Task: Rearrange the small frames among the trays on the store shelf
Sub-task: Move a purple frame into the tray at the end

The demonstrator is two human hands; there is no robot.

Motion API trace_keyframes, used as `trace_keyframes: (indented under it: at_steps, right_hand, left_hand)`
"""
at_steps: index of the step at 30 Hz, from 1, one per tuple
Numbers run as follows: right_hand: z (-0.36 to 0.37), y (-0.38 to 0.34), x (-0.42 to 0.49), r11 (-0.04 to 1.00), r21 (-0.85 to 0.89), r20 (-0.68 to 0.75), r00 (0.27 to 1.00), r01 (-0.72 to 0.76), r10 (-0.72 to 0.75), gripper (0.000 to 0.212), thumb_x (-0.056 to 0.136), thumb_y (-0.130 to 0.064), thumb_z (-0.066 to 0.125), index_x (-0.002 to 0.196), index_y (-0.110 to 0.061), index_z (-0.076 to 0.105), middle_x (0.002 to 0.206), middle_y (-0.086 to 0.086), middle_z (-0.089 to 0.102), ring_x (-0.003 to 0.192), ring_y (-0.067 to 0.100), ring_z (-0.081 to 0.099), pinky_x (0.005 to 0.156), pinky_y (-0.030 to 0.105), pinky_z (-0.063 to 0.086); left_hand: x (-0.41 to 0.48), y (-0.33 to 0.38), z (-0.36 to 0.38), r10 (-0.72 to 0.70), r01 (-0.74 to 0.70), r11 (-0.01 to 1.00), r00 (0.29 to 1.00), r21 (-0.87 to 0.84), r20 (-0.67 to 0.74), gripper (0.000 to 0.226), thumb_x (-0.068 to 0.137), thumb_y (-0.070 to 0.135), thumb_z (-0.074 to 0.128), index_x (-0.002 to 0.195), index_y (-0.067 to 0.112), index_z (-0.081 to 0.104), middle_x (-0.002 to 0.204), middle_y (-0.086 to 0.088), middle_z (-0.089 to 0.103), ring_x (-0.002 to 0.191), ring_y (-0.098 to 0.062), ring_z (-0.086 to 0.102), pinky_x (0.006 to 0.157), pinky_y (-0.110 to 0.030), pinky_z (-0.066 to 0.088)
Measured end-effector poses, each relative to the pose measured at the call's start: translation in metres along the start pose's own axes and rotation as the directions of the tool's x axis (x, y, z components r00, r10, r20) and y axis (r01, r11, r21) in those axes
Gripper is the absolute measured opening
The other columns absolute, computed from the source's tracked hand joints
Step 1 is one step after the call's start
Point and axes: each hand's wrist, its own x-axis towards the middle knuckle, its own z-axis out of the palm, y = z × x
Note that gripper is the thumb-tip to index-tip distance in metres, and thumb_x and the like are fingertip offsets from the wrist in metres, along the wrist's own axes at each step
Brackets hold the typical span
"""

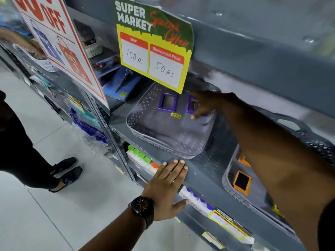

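I see a pale tray (145,127) with little holes in its walls, sitting on the grey shelf (203,174). Two purple frames (167,102) lie flat at its far end, side by side. Another tray (233,189) to the right holds an orange frame (242,182) lying flat, with more orange just behind it.

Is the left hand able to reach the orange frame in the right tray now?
Probably not easily. The left hand lies flat on the shelf edge, and the right forearm crosses above the right tray, partly covering the way to the orange frame.
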Motion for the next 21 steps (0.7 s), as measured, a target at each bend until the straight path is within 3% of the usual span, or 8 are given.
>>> trace_keyframes:
  at_steps: [3, 6, 11, 13, 15, 17, 18, 21]
  right_hand:
    - [0.000, 0.004, 0.009, 0.999, -0.046, 0.061, 0.998, -0.024, 0.027, 0.076, 0.060, -0.035, 0.092, 0.116, -0.001, 0.052, 0.099, 0.017, 0.069, 0.093, 0.035, 0.065, 0.083, 0.040, 0.049]
    - [0.003, 0.005, 0.015, 1.000, 0.015, 0.046, 0.999, -0.019, 0.018, 0.072, 0.059, -0.026, 0.093, 0.112, -0.002, 0.051, 0.086, 0.009, 0.062, 0.080, 0.027, 0.060, 0.079, 0.038, 0.049]
    - [0.008, 0.012, 0.026, 1.000, -0.024, 0.011, 1.000, -0.009, 0.009, 0.074, 0.059, -0.031, 0.092, 0.113, -0.002, 0.050, 0.094, 0.016, 0.071, 0.090, 0.032, 0.065, 0.081, 0.034, 0.048]
    - [0.009, 0.017, 0.028, 1.000, -0.013, -0.009, 1.000, -0.021, 0.021, 0.069, 0.054, -0.030, 0.094, 0.104, -0.011, 0.050, 0.089, 0.007, 0.069, 0.086, 0.029, 0.066, 0.077, 0.033, 0.049]
    - [0.009, 0.016, 0.024, 0.999, 0.023, -0.050, 0.998, -0.024, 0.025, 0.065, 0.049, -0.027, 0.096, 0.097, -0.021, 0.052, 0.077, -0.009, 0.063, 0.077, 0.020, 0.062, 0.072, 0.024, 0.047]
    - [0.007, 0.009, 0.013, 0.997, 0.079, -0.098, 0.995, -0.011, 0.019, 0.059, 0.045, -0.023, 0.096, 0.078, -0.031, 0.048, 0.061, -0.026, 0.049, 0.066, 0.008, 0.052, 0.062, 0.000, 0.037]
    - [0.004, 0.005, 0.007, 0.997, 0.079, -0.129, 0.992, -0.001, 0.011, 0.059, 0.045, -0.022, 0.096, 0.072, -0.032, 0.044, 0.061, -0.029, 0.046, 0.067, 0.008, 0.052, 0.060, -0.003, 0.033]
    - [-0.007, -0.012, -0.017, 0.992, 0.096, -0.183, 0.979, -0.077, 0.093, 0.044, 0.059, -0.027, 0.089, 0.087, -0.007, 0.062, 0.088, 0.003, 0.069, 0.093, 0.027, 0.066, 0.065, 0.017, 0.031]
  left_hand:
    - [0.000, -0.001, 0.001, -0.008, 0.008, 0.999, 1.000, -0.033, -0.011, 0.093, 0.082, 0.064, 0.053, 0.155, 0.018, 0.018, 0.165, 0.000, 0.016, 0.152, -0.020, 0.005, 0.123, -0.043, 0.009]
    - [0.000, -0.001, 0.002, -0.011, 0.010, 0.999, 1.000, -0.040, -0.012, 0.093, 0.082, 0.063, 0.054, 0.155, 0.019, 0.017, 0.165, 0.000, 0.016, 0.152, -0.020, 0.005, 0.123, -0.043, 0.011]
    - [0.000, -0.001, 0.003, -0.012, 0.012, 0.998, 1.000, -0.060, -0.002, 0.091, 0.084, 0.062, 0.052, 0.156, 0.019, 0.016, 0.165, 0.000, 0.014, 0.152, -0.019, 0.004, 0.123, -0.045, 0.013]
    - [0.000, -0.002, 0.003, -0.010, 0.011, 0.998, 1.000, -0.055, 0.008, 0.091, 0.084, 0.062, 0.051, 0.156, 0.019, 0.015, 0.165, 0.000, 0.014, 0.152, -0.019, 0.002, 0.123, -0.045, 0.011]
    - [-0.001, -0.002, 0.003, 0.000, 0.001, 0.999, 1.000, -0.039, 0.018, 0.091, 0.084, 0.061, 0.051, 0.156, 0.018, 0.014, 0.165, -0.001, 0.014, 0.152, -0.020, 0.003, 0.123, -0.044, 0.010]
    - [-0.001, -0.002, 0.001, 0.012, -0.012, 0.999, 1.000, -0.031, 0.028, 0.092, 0.084, 0.061, 0.050, 0.156, 0.018, 0.014, 0.165, -0.001, 0.014, 0.152, -0.021, 0.003, 0.123, -0.044, 0.008]
    - [-0.001, -0.003, 0.000, 0.015, -0.014, 1.000, 0.999, -0.028, 0.030, 0.092, 0.084, 0.061, 0.050, 0.156, 0.018, 0.014, 0.165, -0.002, 0.013, 0.152, -0.021, 0.003, 0.122, -0.044, 0.008]
    - [-0.001, 0.000, -0.009, 0.021, -0.020, 1.000, 0.998, -0.010, 0.060, 0.093, 0.083, 0.063, 0.050, 0.156, 0.016, 0.015, 0.165, -0.004, 0.014, 0.152, -0.023, 0.004, 0.122, -0.044, 0.006]
